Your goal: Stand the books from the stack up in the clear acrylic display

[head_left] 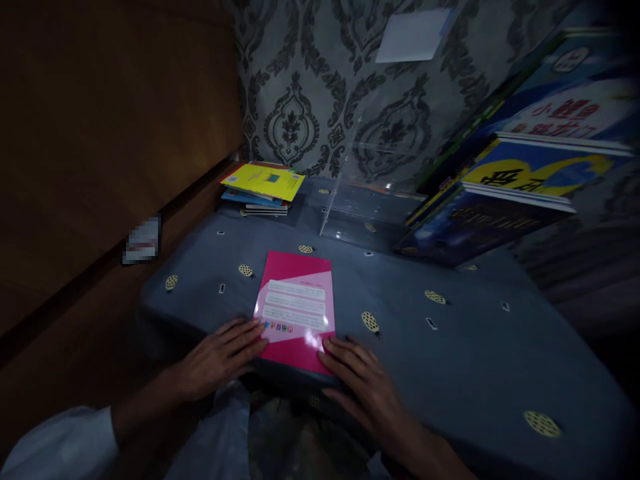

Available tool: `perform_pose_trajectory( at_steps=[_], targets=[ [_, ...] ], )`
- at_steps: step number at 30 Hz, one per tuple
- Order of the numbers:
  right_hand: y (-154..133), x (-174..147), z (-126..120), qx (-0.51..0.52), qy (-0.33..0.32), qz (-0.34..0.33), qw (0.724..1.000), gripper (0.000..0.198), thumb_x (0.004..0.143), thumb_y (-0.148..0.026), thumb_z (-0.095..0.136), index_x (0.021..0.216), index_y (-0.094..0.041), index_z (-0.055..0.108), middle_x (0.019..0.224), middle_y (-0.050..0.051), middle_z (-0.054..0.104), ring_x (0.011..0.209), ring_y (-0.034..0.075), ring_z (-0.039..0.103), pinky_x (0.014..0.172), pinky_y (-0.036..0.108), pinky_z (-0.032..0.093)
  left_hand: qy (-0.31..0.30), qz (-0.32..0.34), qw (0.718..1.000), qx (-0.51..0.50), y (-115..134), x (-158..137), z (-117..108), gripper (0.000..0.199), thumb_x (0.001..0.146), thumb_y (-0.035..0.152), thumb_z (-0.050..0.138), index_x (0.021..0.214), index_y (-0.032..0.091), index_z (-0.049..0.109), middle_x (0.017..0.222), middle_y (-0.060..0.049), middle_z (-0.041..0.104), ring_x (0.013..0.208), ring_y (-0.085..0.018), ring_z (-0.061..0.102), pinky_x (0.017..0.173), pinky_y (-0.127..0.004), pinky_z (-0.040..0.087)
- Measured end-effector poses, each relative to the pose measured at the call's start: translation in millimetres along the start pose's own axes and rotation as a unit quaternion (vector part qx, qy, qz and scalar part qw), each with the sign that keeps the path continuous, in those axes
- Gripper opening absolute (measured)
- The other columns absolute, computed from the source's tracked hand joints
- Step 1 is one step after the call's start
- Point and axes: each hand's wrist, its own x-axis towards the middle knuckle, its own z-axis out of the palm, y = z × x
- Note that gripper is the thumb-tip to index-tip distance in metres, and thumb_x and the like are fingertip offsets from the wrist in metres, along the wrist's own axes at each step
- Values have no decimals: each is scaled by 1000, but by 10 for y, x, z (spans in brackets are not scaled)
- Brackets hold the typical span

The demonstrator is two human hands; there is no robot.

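A pink book (295,267) lies flat near the front edge of a cloth-covered surface, its printed text upside down to me. The fingers of my left hand (223,353) are stretched out and rest on the book's lower left edge. On its lower right corner lie the fingertips of my right hand (363,377), fingers extended and slightly apart. Neither hand grips the book; both only touch it from the sides.
The surface wears a grey-blue cloth (400,393) with pineapple prints. A stack of books with a yellow one (270,181) on top sits at the back left. A clear acrylic rack (345,207) stands behind, with upright books (530,163) at right. Brown wooden panelling (115,100) borders the left.
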Motion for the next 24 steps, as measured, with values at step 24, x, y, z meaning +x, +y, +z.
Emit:
perform_pose_trajectory(
  at_steps=[24],
  targets=[
    [810, 467, -16, 160, 134, 208, 955, 42, 95, -55, 47, 109, -25, 73, 107, 9, 75, 101, 30, 69, 92, 47, 55, 328, -75, 928, -159, -70, 1110, -894, 14, 98, 19, 54, 107, 21, 66, 89, -3, 75, 80, -14, 71, 75, -23, 56]
  ],
)
